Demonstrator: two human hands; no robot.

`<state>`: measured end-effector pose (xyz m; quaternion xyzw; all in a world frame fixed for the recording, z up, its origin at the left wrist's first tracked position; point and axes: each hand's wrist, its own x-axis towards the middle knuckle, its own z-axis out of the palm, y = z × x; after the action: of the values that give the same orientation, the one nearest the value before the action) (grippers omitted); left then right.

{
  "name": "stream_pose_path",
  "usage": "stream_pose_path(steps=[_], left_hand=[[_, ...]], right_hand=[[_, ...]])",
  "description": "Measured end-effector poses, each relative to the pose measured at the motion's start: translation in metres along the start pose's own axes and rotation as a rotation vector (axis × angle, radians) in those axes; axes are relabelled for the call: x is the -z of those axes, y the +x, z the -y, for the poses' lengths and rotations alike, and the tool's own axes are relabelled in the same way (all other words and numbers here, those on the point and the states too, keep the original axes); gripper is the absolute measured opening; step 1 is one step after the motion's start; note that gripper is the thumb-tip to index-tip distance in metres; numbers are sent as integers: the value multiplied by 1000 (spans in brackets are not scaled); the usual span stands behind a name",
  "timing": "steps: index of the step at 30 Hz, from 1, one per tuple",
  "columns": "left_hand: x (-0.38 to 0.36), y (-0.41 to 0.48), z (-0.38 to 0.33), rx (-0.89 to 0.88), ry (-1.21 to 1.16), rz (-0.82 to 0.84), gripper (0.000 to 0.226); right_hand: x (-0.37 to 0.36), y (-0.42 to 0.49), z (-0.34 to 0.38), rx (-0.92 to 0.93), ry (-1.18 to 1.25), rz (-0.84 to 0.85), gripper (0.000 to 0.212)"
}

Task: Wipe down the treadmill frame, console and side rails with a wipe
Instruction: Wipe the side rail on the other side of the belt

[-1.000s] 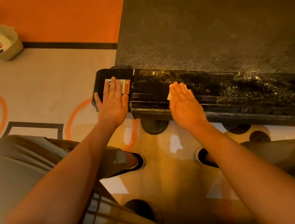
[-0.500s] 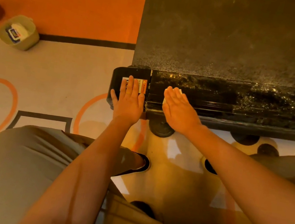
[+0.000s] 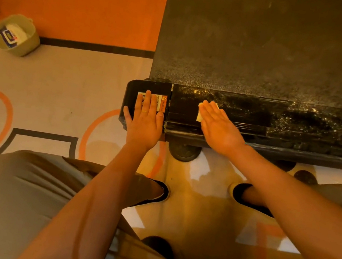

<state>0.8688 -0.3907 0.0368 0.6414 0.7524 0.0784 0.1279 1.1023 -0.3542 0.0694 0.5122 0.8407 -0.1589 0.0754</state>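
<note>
Crouched at the bottom of the frame, we've got our left hand (image 3: 147, 118) flat, fingers straight and together, bracing on the end cap (image 3: 133, 91) mid-frame. Our right hand (image 3: 220, 128) presses the wipe (image 3: 199, 113) flat-fingered onto the side rail (image 3: 301, 128). Best bet: even pressure, long strokes rightward into that dusty stretch. The wipes tub (image 3: 29, 46) sits upper left.

loc: gym/fitness rm, you're at a treadmill (image 3: 275, 150) | evid: wide blk running belt (image 3: 270, 44), side rail (image 3: 301, 126), end cap (image 3: 133, 91) w/ warning sticker (image 3: 162, 103) | floor (image 3: 74, 0): orange/white w/ rings + blk lines | extra: small tub (image 3: 33, 40) w/ pkt (image 3: 8, 36) inside
</note>
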Motion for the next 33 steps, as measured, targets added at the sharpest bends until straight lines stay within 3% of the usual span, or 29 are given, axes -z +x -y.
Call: stream_pose_path(steps=[7, 12, 16, 23, 27, 33], left_hand=[[-1, -1, 4, -35, 8, 4, 58], [2, -3, 0, -20, 1, 9, 63], [3, -2, -1, -16, -12, 12, 60], [3, -1, -1, 17, -5, 33, 58], [3, -1, -3, 13, -23, 36, 59], [3, -2, -2, -2, -15, 21, 58]], right_hand=[[0, 26, 61, 18, 45, -38, 58], [0, 6, 8, -8, 105, -37, 56], [-1, -26, -41, -137, 136, -54, 55], [-1, 1, 10, -145, 150, -102, 57], [0, -14, -20, -121, 123, -98, 56], [-2, -48, -70, -300, 207, -133, 53]])
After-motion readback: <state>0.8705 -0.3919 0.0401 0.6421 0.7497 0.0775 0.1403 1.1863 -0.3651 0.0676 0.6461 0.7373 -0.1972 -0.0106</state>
